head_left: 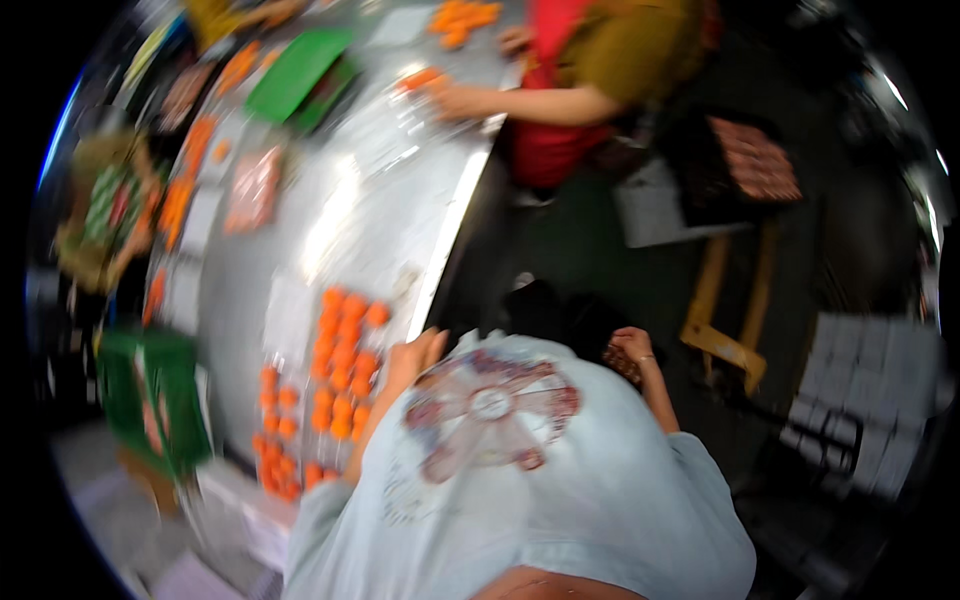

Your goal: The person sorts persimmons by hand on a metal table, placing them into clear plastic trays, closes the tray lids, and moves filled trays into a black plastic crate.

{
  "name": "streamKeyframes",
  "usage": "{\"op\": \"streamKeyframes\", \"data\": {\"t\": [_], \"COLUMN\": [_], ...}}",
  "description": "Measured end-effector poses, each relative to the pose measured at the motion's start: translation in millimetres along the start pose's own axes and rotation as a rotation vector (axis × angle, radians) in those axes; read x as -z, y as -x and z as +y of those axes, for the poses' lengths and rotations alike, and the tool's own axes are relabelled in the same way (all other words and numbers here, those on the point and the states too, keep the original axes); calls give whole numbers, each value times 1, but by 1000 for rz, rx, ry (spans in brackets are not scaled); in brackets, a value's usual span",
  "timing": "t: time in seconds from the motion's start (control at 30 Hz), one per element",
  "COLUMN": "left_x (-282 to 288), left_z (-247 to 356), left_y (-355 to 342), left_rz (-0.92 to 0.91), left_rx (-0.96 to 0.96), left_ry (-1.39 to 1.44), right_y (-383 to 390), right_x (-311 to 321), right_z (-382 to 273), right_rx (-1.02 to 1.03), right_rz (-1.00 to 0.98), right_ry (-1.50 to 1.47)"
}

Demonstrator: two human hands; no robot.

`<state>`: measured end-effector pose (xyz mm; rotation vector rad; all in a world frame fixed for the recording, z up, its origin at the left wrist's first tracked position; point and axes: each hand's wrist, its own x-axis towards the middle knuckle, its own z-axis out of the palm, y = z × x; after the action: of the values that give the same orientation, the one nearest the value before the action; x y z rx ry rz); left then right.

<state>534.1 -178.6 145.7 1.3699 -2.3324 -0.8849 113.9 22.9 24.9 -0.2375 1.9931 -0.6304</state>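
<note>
Rows of round orange pieces (343, 355) lay at the near end of the metal tabletop (320, 200), just to the left of your left hand (412, 362). More of them sat in a looser cluster nearer and farther left, and a white sheet (287, 318) lay beside the rows on their far left. Your left hand was by the right edge of the tabletop with its fingers bent; blur hid whether it grasped anything or touched the edge. Your right hand (632, 344) was off to the right, past the tabletop and above the dark floor, next to a brown patterned thing (621, 366). Its fingers curled, but you could not tell whether they held that thing or were only near it. Your pale shirt (610, 430) filled the near middle, between both hands.

Farther along the tabletop lay a pink package (254, 190) and a green bin (298, 75). At the far right edge stood a co-worker in a red apron (550, 110), one hand (462, 102) reaching over the tabletop beside clear film and an orange piece. Another orange pile (462, 20) lay beyond. To the near left stood a green crate (120, 380); to the far right, a black crate (705, 175) carried pinkish packages (755, 158).
</note>
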Motion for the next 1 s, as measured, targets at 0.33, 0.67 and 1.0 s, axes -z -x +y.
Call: {"op": "streamKeyframes", "data": {"t": [0.33,0.67,1.0], "left_x": [-52,-164,-206], "left_z": [-11,145,223], "left_y": [-68,-223,-294], "left_rz": [-303,-367,-562], "left_rx": [50,-116,153], "left_ry": [-153,-89,-96], "right_y": [-152,-294,-318], "right_x": [191,424,447], "right_z": [-70,-186,-203], "right_rx": [496,350,307], "right_rz": [688,1061,862], "right_ry": [-390,514,716]}}
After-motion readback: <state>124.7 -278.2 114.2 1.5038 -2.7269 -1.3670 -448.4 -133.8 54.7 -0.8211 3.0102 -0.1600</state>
